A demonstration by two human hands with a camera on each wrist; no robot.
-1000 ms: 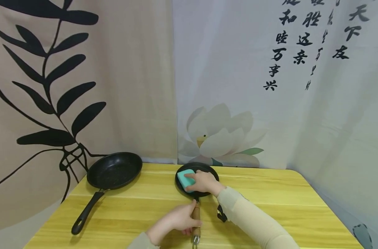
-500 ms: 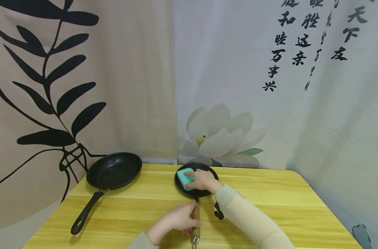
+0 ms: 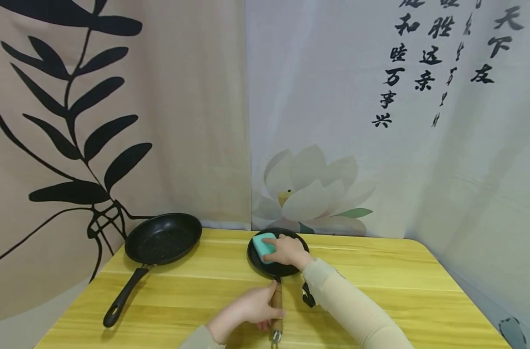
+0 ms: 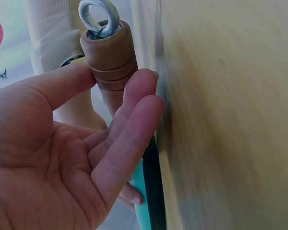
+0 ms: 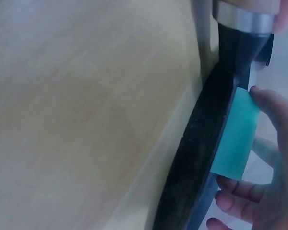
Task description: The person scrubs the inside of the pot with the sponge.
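Note:
A small black frying pan lies on the table with its wooden handle toward me. My left hand holds that handle; in the left wrist view, thumb and fingers lie on either side of the wood, near its metal hanging ring. Inside the pan, my right hand grips a turquoise sponge at the left of the pan's floor. The right wrist view has the thumb at one end of the sponge and fingers at the other, beside the pan's rim.
A larger black frying pan stands at the table's left, its black handle pointing toward me. A small black object lies by the right sleeve. Behind the wooden table hangs a printed curtain.
The right hand and sponge have shifted slightly toward the far side of the small pan. The left hand keeps its place on the handle. The view has shifted a little.

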